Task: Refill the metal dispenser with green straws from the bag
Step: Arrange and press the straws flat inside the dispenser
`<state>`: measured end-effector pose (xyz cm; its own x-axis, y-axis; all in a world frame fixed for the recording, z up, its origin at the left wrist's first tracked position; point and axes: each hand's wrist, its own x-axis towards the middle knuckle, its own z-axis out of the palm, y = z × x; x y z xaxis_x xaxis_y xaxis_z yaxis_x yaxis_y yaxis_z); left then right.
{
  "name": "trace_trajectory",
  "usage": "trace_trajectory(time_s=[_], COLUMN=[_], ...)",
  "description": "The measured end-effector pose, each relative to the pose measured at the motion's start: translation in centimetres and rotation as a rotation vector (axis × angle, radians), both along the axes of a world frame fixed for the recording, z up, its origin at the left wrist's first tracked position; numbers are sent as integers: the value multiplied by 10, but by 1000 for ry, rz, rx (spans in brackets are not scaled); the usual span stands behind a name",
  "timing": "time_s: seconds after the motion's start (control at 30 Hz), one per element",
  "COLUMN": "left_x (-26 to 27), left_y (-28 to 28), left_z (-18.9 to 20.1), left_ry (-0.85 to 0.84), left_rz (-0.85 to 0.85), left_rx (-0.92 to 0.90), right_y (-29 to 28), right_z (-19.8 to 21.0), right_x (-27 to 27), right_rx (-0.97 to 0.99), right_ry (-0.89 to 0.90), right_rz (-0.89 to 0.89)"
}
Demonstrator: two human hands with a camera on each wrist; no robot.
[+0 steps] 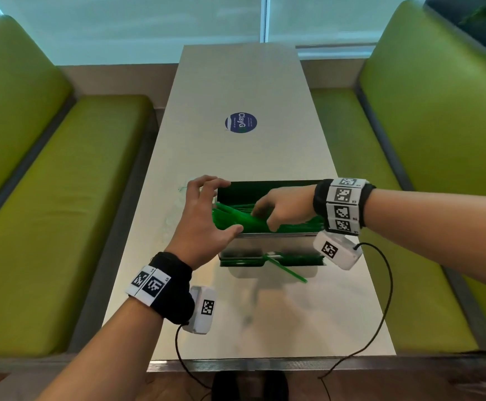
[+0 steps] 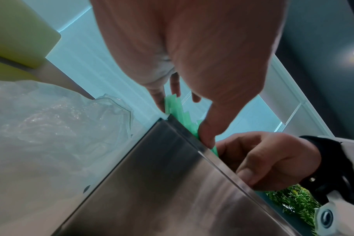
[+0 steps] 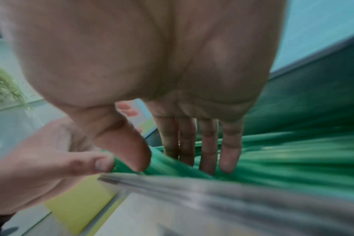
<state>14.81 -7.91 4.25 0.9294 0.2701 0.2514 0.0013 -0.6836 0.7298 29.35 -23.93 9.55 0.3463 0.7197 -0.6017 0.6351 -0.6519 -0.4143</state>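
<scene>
Both hands are down at the open top of the metal dispenser [image 1: 267,243], and neither one is truly clenched on anything that I can see. My right hand [image 1: 286,208] lies inside the box with its fingers [image 3: 229,153] straight and pressed flat on the pile of green straws [image 1: 236,219], the thumb lying against the same pile just inside the near wall. My left hand [image 1: 204,219] sits at the box's left end, fingers spread and relaxed, thumb tip touching the straw ends where they poke past the rim; from the left wrist view the thumb rests right on the steel edge with the pale green tips [image 2: 178,110] stepping up behind it. I cannot tell whether any straw is pinched between the left fingers. Below my right palm the straws fan out along the length of the box, blurred in the right wrist view. Under both hands, at the dispenser's front slot, one loose straw [image 1: 286,269] sticks out at a slant onto the table [image 1: 241,82]. Left of my left hand, in its wrist view only, the clear plastic bag [image 2: 51,121] lies crumpled on the table beside the steel wall.
</scene>
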Motion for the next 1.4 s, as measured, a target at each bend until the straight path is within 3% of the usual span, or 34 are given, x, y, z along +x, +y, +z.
trace_trajectory(time_s=[0.2, 0.5, 0.6, 0.8, 0.97, 1.03, 1.1, 1.23, 1.33, 1.4], left_x=[1, 3, 3, 5, 6, 8, 9, 10, 9, 6], left_y=[-2, -2, 0, -1, -2, -2, -1, -1, -1, 0], left_z=[1, -9, -11, -6, -8, -7, -6, -4, -2, -2], left_ry=[-9, 75, 90, 131, 126, 112, 85, 73, 39, -3], left_rz=[-101, -110, -110, -134, -214, -225, -242, -285, -277, -222], left_rx=[-15, -117, -71, 150, 367, 386, 390, 395, 373, 368], right_y=[2, -13, -18, -18, 2, 11, 17, 13, 10, 11], right_z=[-15, -14, -8, 8, 46, 48, 40, 6, -7, -4], right_x=[-4, 19, 22, 23, 23, 20, 13, 6, 13, 18], right_rx=[40, 184, 218, 559, 1011, 1084, 933, 251, -18, -60], right_ry=[6, 124, 147, 451, 542, 477, 229, -310, -457, -487], right_rz=[56, -123, -171, -349, -445, -422, -293, 81, 125, 78])
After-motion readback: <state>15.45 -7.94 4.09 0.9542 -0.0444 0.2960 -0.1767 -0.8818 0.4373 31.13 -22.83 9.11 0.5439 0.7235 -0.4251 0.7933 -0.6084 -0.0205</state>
